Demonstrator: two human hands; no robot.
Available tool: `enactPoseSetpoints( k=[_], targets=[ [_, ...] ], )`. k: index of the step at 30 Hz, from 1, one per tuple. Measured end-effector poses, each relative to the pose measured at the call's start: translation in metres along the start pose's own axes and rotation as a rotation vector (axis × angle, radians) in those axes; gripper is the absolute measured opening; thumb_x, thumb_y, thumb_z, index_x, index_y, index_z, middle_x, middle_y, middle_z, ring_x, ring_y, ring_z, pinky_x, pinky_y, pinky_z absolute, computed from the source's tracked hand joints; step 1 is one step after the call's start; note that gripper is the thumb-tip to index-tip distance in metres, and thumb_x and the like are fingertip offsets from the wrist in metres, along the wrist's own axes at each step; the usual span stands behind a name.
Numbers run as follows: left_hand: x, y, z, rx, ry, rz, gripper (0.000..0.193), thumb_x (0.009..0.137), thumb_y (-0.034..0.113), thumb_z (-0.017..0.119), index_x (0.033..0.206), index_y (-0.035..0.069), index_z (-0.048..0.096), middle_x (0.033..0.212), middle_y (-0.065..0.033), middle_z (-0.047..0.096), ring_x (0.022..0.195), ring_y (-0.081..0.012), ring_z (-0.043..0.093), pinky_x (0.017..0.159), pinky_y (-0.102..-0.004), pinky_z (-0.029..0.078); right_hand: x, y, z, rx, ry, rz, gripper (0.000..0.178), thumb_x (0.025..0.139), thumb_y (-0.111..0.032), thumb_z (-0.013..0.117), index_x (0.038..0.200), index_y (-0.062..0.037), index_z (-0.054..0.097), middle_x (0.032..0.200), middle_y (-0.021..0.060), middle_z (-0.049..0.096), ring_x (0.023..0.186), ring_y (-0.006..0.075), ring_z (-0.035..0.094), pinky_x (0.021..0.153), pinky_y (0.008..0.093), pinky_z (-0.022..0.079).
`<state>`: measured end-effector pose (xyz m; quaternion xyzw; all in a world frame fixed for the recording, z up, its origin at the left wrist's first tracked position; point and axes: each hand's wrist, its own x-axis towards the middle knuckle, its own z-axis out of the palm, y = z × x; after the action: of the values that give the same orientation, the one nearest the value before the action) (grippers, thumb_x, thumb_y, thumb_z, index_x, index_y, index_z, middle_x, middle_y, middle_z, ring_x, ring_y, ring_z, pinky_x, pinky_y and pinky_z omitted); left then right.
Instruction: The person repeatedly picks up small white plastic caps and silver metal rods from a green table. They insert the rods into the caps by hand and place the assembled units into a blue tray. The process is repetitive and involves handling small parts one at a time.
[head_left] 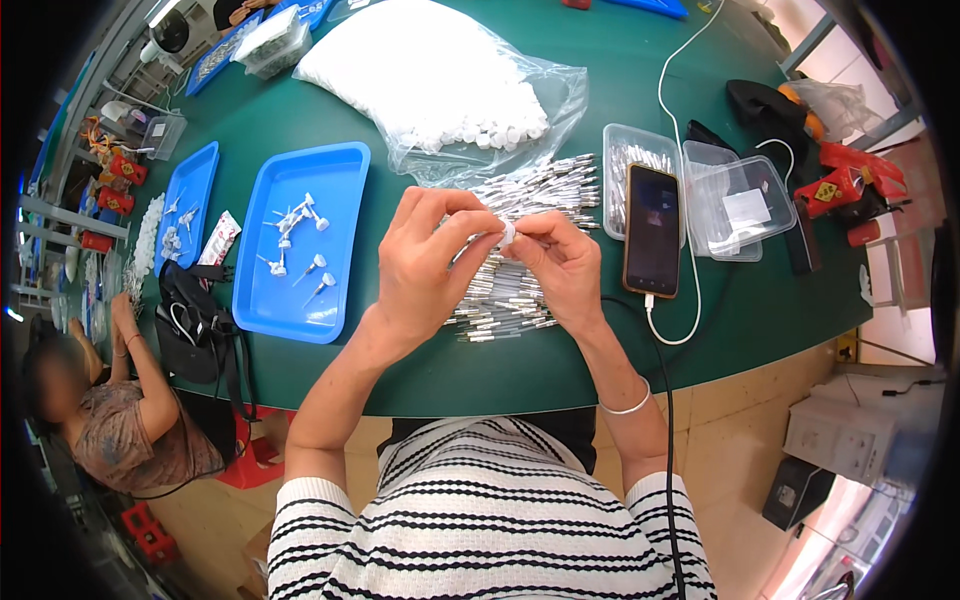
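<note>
Head view, frame centre: left hand (425,265) and right hand (560,262) meet, both grips pinched shut on one small white cap (507,235), round and tube-like, above a pile of thin metal pins (520,250), too many to count, on the green desk (480,360). Centre left: one blue tray (345,175).

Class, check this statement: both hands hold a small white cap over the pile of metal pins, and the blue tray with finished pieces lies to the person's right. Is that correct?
Not quite. The head view shows the blue tray to the person's left, not right. The rest stands: the left hand and right hand hold a small white cap over the pile of metal pins.
</note>
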<state>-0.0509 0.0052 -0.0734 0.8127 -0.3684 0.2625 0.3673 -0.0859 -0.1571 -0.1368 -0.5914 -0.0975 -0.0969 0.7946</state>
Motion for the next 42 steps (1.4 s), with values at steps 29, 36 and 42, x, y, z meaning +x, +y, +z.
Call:
enactPoseSetpoints(
  k=[29,36,42],
  targets=[
    [-0.01,0.0,0.002,-0.465,-0.05,-0.442,0.007,0.083,0.004,0.065,0.088,0.0,0.064,0.083,-0.0063,0.062,0.069,-0.0137,0.054,0.066,-0.0256,0.044,-0.001,0.001,0.002,-0.048,-0.002,-0.042,0.015,0.086,-0.005,0.067,0.099,-0.0008,0.062,0.092,0.0039,0.062,0.085,0.0102,0.059,0.078,0.0236,0.049],
    [-0.011,0.002,0.0,-0.42,-0.058,-0.447,0.006,0.083,0.004,0.065,0.086,-0.001,0.063,0.08,-0.0075,0.06,0.069,-0.0151,0.054,0.065,-0.0264,0.044,-0.002,0.0,0.002,-0.1,-0.007,-0.065,0.015,0.086,-0.005,0.066,0.1,-0.0013,0.062,0.091,0.0034,0.063,0.085,0.0094,0.059,0.078,0.0234,0.048],
    [-0.023,0.007,0.009,-0.423,0.018,-0.498,0.008,0.086,0.004,0.062,0.086,-0.003,0.059,0.081,-0.0091,0.059,0.071,-0.0164,0.055,0.066,-0.0271,0.045,-0.003,0.001,0.003,-0.063,-0.007,-0.057,0.015,0.085,0.0,0.065,0.099,-0.0008,0.062,0.093,0.0034,0.061,0.087,0.0092,0.058,0.079,0.0233,0.048]
  ],
)
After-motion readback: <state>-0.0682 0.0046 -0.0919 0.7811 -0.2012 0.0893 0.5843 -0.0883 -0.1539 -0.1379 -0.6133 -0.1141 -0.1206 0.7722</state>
